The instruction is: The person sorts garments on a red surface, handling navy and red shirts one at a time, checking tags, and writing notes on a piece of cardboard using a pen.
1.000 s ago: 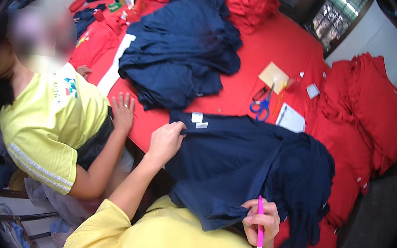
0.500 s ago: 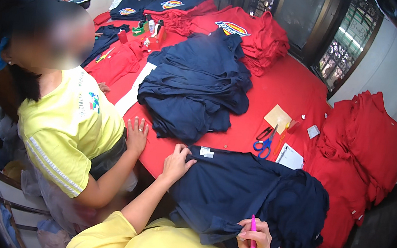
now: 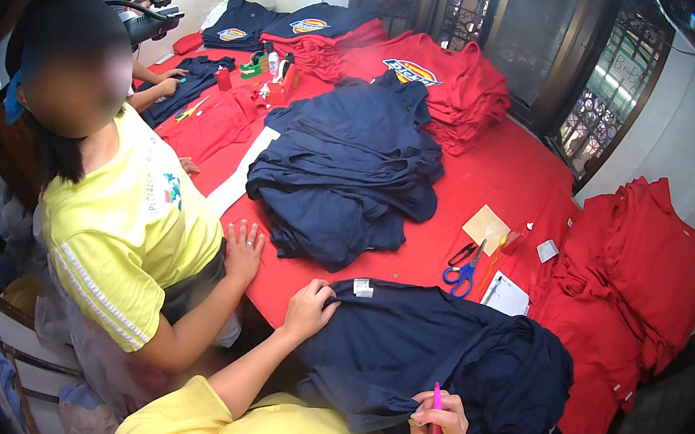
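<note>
A navy T-shirt (image 3: 403, 333) is spread over the near edge of the table, with a small white label (image 3: 363, 287) at its upper edge. My left hand (image 3: 310, 308) is closed on the shirt's upper left corner, to the left of the label. At the near side, my right hand (image 3: 439, 422) is closed around a pink pen (image 3: 435, 425) held upright. Its fingertips also pinch a fold of the same shirt. Bunched navy cloth (image 3: 517, 379) lies to the right of the spread part.
Beyond sits a heap of navy shirts (image 3: 344, 166). Red garments (image 3: 630, 264) are piled at the right. Blue-handled scissors (image 3: 460, 278), a notepad (image 3: 506, 294) and brown card (image 3: 485, 228) lie on the red table (image 3: 504, 174). A co-worker (image 3: 125, 236) stands at the left, one hand on the table edge.
The view has tilted up slightly, so the table things sit lower in it. Both my hands keep hold of the shirt. At the far left, another person's hands have come into fuller view on navy cloth.
</note>
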Tool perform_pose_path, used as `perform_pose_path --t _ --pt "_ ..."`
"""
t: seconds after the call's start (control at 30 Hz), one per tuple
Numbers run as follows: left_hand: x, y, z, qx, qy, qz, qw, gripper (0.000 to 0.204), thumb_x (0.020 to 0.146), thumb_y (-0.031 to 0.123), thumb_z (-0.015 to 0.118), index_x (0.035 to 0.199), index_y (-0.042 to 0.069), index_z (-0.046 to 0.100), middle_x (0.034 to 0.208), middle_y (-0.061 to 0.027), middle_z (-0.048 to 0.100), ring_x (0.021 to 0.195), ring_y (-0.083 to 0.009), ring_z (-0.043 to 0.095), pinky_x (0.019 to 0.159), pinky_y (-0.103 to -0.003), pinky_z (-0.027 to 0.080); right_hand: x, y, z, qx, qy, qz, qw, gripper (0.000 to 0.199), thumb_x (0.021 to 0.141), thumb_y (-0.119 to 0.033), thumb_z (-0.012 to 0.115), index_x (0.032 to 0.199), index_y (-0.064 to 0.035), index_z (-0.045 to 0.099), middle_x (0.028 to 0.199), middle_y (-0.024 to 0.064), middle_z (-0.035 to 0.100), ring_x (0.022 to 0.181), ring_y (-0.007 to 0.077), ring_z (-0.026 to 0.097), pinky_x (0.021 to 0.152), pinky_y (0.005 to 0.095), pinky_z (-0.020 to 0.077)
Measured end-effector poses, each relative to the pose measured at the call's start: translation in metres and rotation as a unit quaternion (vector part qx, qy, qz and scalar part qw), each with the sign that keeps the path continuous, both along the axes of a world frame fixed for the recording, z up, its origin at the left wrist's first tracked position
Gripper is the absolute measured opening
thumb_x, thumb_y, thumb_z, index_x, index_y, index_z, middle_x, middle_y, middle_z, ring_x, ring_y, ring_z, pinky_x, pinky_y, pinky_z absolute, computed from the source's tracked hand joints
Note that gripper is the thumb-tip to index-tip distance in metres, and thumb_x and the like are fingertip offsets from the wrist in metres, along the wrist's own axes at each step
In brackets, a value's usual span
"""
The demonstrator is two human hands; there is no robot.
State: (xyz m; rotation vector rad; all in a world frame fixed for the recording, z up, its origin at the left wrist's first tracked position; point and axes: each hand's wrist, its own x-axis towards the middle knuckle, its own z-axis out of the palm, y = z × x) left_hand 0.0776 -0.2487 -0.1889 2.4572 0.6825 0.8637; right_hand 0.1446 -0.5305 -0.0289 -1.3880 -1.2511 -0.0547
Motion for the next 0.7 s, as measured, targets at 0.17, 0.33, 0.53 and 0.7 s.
perform_pose_path --t 0.17,0.33,0.53,0.7 --pt "-0.001 0.001 0.003 0.005 -0.008 -0.004 1.000 0.018 0.078 0.018 0.074 0.087 0.008 0.062 0.098 -0.0081 0.059 0.087 -0.0290 0.063 0.075 -0.040 0.051 -0.001 0.005 0.000 0.001 -0.002 -0.003 1.000 0.036 0.065 0.017 0.064 0.092 -0.0059 0.057 0.081 0.0087 0.052 0.067 0.0181 0.057 0.071 0.0410 0.0562" --pt "0.001 -0.003 0.002 -0.012 -0.029 -0.011 0.999 0.018 0.079 0.015 0.072 0.091 0.007 0.060 0.107 -0.0111 0.058 0.091 -0.0323 0.063 0.078 -0.041 0.051 0.000 0.005 0.005 -0.002 -0.020 -0.020 1.000 0.032 0.069 0.014 0.070 0.090 -0.0067 0.060 0.080 0.0090 0.054 0.065 0.0198 0.061 0.070 0.0386 0.0592" --pt "-0.001 0.005 -0.009 -0.055 -0.055 -0.012 0.997 0.022 0.080 0.009 0.068 0.097 0.005 0.056 0.112 -0.0128 0.057 0.095 -0.0356 0.061 0.079 -0.043 0.050 0.002 0.013 0.005 -0.025 0.003 0.025 0.999 0.038 0.066 0.019 0.062 0.094 -0.0068 0.057 0.083 0.0089 0.050 0.066 0.0182 0.054 0.074 0.0430 0.0561" --pt "0.001 0.002 -0.008 -0.042 -0.057 -0.011 0.997 0.021 0.080 0.009 0.069 0.096 0.004 0.056 0.111 -0.0113 0.058 0.093 -0.0339 0.062 0.077 -0.042 0.051 -0.001 0.008 0.003 -0.031 0.014 0.019 0.999 0.041 0.064 0.020 0.062 0.094 -0.0067 0.059 0.082 0.0081 0.051 0.068 0.0189 0.055 0.075 0.0427 0.0567"
